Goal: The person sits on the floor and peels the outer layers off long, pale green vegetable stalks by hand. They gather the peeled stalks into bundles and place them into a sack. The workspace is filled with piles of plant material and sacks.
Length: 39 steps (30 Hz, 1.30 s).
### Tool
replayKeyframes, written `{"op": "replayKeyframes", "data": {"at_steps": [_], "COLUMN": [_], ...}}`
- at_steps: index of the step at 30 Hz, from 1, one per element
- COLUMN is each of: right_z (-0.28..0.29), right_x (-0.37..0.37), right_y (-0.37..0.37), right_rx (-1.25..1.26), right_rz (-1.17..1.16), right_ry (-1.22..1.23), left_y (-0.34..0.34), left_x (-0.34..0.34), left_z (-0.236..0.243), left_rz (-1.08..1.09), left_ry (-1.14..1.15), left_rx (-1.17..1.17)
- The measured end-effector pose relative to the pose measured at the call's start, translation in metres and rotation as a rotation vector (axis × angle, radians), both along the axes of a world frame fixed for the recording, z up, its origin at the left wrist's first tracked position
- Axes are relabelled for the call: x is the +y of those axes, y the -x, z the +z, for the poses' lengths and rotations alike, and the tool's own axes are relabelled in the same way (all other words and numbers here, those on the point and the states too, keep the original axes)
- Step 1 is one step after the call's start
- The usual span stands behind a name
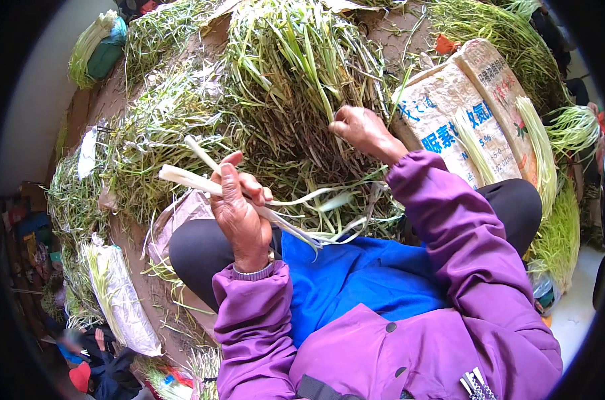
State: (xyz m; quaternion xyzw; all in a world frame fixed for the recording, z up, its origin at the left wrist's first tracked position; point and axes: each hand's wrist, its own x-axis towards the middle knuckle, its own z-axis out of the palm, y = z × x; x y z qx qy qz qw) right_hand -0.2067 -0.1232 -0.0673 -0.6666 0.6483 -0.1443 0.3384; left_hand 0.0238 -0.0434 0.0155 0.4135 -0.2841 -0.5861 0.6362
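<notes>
My left hand [236,210] is closed around a few pale stalks [182,177] with thick whitish ends. Their thin leafy ends trail to the right over my lap. My right hand [368,133] is at the front of a tall heap of leafy green stalks [296,80]. Its fingers pinch the lower end of one green stalk [324,93]. The heap's lower part is brownish and tangled.
A woven sack [442,127] to the right bears pale stalk bundles [474,150]. Loose greens [162,133] cover the ground at left, near a white sack [122,297]. Another person [106,363] sits at lower left. A wrapped bundle [99,50] stands far left.
</notes>
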Motion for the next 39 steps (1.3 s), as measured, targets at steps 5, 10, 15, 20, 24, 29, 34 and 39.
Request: {"op": "replayKeyframes", "data": {"at_steps": [5,10,15,20,24,29,34,39], "right_z": [-0.049,-0.037,0.026,0.081,0.068,0.067,0.074,0.059], "right_x": [-0.007,0.014,0.031,0.062,0.089,0.096,0.098,0.095], "right_y": [-0.009,0.010,0.024,-0.003,-0.029,-0.028,-0.018,-0.004], "right_rx": [0.232,0.089,-0.251,-0.144,-0.044,0.031,-0.381,-0.256], "right_rz": [-0.046,-0.080,-0.025,0.211,0.364,0.365,0.315,0.276], "right_ry": [-0.062,0.018,0.196,0.392,0.345,0.376,0.193,0.248], "left_y": [0.019,0.022,0.028,0.032,0.032,0.027,0.013,0.006], "left_x": [0.002,0.005,0.005,0.006,0.006,0.011,0.013,0.010], "left_z": [-0.005,-0.008,-0.011,-0.011,-0.016,-0.010,-0.001,0.005], "left_rz": [-0.160,-0.222,-0.262,-0.281,-0.424,-0.212,-0.150,-0.045], "left_ry": [-0.139,-0.203,-0.176,-0.139,-0.178,-0.184,-0.105,-0.048], "left_rx": [-0.029,-0.092,-0.156,-0.229,-0.303,-0.231,-0.101,-0.033]}}
